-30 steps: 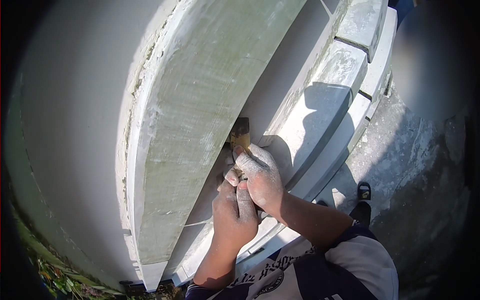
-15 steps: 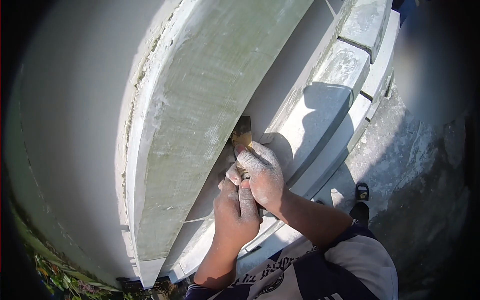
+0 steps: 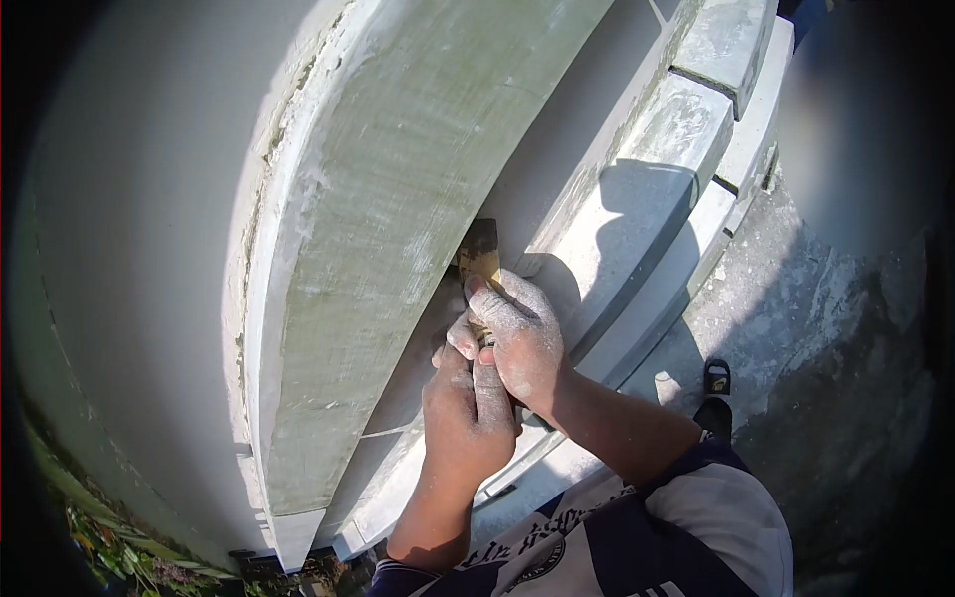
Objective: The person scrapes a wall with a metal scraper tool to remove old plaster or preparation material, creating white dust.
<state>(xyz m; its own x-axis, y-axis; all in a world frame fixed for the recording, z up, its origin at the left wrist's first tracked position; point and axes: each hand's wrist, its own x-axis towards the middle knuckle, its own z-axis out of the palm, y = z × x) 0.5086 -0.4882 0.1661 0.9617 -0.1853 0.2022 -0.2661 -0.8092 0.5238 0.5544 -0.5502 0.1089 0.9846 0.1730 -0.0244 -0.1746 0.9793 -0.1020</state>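
Here, right hand [image 3: 525, 336] clamped on scraper [image 3: 479, 249]; left hand [image 3: 465, 408] touching it, hold unclear.

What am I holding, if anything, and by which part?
A scraper, your right hand gripping it below the dark tip. Whether your left hand holds it is hidden.

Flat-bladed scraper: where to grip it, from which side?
Probably by the part behind the blade, coming from the shirt side: the scraper's broad, flat blade points away from there. The right hand wraps that part; with the left hand, it hides most of its shape.
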